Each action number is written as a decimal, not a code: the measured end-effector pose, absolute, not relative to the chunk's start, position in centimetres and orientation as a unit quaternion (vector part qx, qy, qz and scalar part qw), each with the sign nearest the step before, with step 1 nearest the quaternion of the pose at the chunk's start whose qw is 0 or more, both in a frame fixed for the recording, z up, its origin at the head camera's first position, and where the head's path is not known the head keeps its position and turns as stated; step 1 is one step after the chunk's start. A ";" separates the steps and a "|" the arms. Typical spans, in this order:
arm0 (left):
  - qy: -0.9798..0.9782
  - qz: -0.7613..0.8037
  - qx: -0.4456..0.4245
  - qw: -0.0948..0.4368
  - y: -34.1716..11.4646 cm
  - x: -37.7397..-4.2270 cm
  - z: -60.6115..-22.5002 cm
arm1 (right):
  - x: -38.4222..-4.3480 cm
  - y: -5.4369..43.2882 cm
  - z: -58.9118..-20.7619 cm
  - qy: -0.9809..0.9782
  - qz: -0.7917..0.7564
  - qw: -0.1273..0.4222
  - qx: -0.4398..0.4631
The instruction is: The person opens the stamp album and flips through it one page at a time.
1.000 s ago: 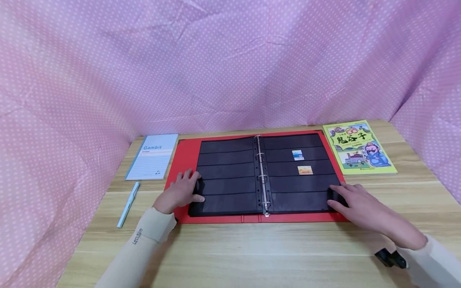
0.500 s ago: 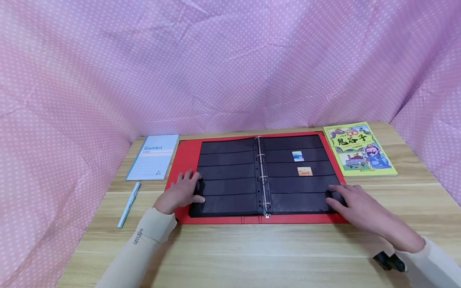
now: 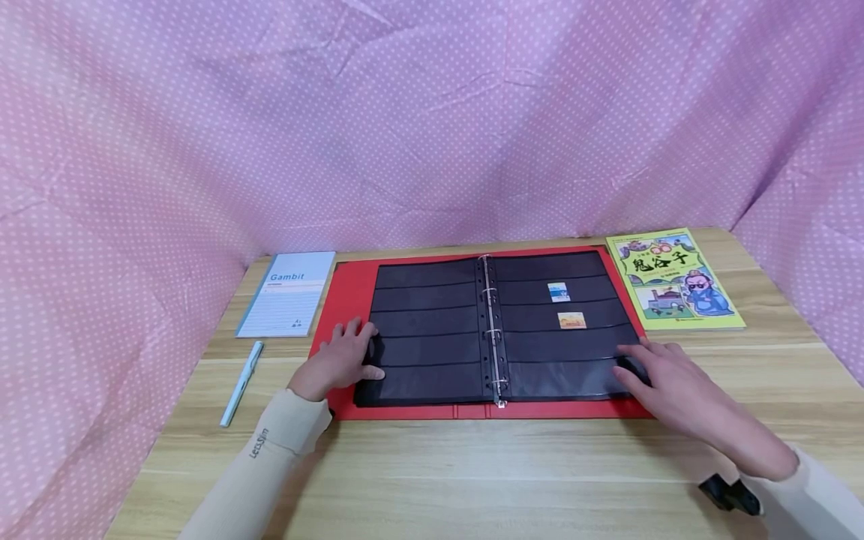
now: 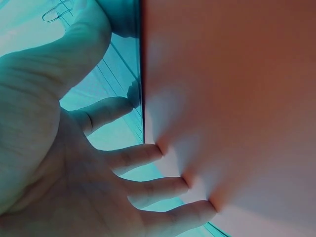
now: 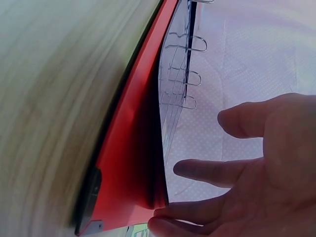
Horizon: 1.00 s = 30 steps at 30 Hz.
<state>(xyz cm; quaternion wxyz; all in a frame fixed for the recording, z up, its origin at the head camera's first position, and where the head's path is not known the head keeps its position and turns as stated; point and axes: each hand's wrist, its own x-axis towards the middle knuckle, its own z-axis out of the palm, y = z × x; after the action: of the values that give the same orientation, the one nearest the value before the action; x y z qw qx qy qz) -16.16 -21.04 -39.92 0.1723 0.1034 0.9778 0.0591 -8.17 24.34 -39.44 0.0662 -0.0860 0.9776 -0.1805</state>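
Observation:
A red ring binder (image 3: 351,289) lies spread flat on the table, with metal rings (image 3: 493,334) along its middle. Black pocket pages fill both sides: the left page (image 3: 432,322) shows bare strips, while the right page (image 3: 540,379) carries a blue-and-white stamp (image 3: 558,292) and, below it, an orange stamp (image 3: 572,320). My left hand (image 3: 334,360) rests at the left page's outer edge, its spread fingertips touching the red cover in the left wrist view. At the lower right edge, my right hand (image 3: 682,390) has its fingers loosely extended; in the right wrist view some fingertips touch the page corner.
A light-blue notebook (image 3: 286,296) marked Gambit lies back left, with a pale blue pen (image 3: 241,384) in front of it. To the back right is a yellow-green comic book (image 3: 675,281), beside the binder. A pink dotted cloth (image 3: 432,127) hangs behind the wooden table (image 3: 472,480).
Very little differs. My right hand has shifted slightly at the page edge, and the sheen on the lowest right pocket is brighter. My left hand stays in place.

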 end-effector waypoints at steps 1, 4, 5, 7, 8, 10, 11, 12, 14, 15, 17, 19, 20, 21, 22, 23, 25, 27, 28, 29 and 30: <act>0.978 0.059 0.103 0.173 -21.0 -16.2 -39.9 | -8.2 24.3 -39.4 0.978 -0.180 0.066 -0.086; 0.978 0.059 0.103 0.173 -21.0 -16.2 -39.9 | -8.3 24.3 -39.5 0.978 -0.180 0.069 -0.086; 0.978 0.059 0.104 0.173 -21.0 -16.2 -39.8 | -8.3 24.3 -39.5 0.978 -0.179 0.069 -0.086; 0.978 0.058 0.103 0.173 -21.0 -16.2 -39.8 | -8.3 24.4 -39.5 0.978 -0.178 0.070 -0.087; 0.978 0.057 0.103 0.174 -21.0 -16.2 -39.8 | -8.3 24.4 -39.5 0.978 -0.177 0.071 -0.087; 0.978 0.057 0.103 0.175 -21.0 -16.2 -39.9 | -8.3 24.4 -39.5 0.978 -0.177 0.071 -0.088; 0.977 0.057 0.102 0.176 -21.0 -16.2 -39.9 | -8.3 24.3 -39.5 0.978 -0.177 0.071 -0.088; 0.977 0.057 0.102 0.176 -21.0 -16.2 -39.9 | -8.3 24.3 -39.4 0.977 -0.179 0.070 -0.089; 0.977 0.059 0.101 0.177 -21.0 -16.2 -39.9 | -8.2 24.1 -39.3 0.977 -0.182 0.067 -0.090; 0.977 0.060 0.101 0.177 -21.0 -16.2 -39.9 | -8.1 24.1 -39.2 0.976 -0.185 0.064 -0.091; 0.977 0.061 0.100 0.178 -21.0 -16.2 -39.8 | -8.0 23.9 -39.1 0.976 -0.190 0.057 -0.092; 0.977 0.061 0.099 0.178 -21.0 -16.2 -39.8 | -7.9 23.8 -38.9 0.976 -0.192 0.052 -0.093; 0.977 0.062 0.099 0.179 -21.0 -16.2 -39.8 | -7.9 23.8 -38.9 0.976 -0.193 0.050 -0.092; 0.977 0.062 0.098 0.180 -20.9 -16.2 -39.8 | -7.8 23.7 -38.8 0.976 -0.193 0.048 -0.092; 0.977 0.063 0.099 0.181 -20.9 -16.2 -39.7 | -7.8 23.7 -38.7 0.976 -0.191 0.046 -0.091; 0.976 0.063 0.099 0.181 -20.9 -16.2 -39.7 | -7.8 23.6 -38.7 0.976 -0.190 0.045 -0.091; 0.976 0.064 0.099 0.181 -20.9 -16.2 -39.7 | -7.9 23.6 -38.6 0.977 -0.189 0.040 -0.094; 0.977 0.064 0.098 0.180 -20.9 -16.2 -39.7 | -8.0 23.5 -38.4 0.977 -0.188 0.038 -0.096; 0.977 0.063 0.098 0.180 -20.9 -16.2 -39.8 | -8.0 23.5 -38.4 0.977 -0.188 0.036 -0.096; 0.977 0.062 0.098 0.180 -20.9 -16.2 -39.8 | -8.0 23.5 -38.4 0.977 -0.188 0.036 -0.097; 0.977 0.062 0.098 0.180 -20.9 -16.2 -39.8 | -8.0 23.5 -38.3 0.977 -0.188 0.035 -0.098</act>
<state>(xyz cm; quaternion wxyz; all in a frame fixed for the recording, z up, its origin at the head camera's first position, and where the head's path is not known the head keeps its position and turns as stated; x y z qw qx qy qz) -16.19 -20.90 -39.79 0.1795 0.0982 0.9769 0.0616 -8.00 23.45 -38.32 0.0353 -0.0976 0.9767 -0.1877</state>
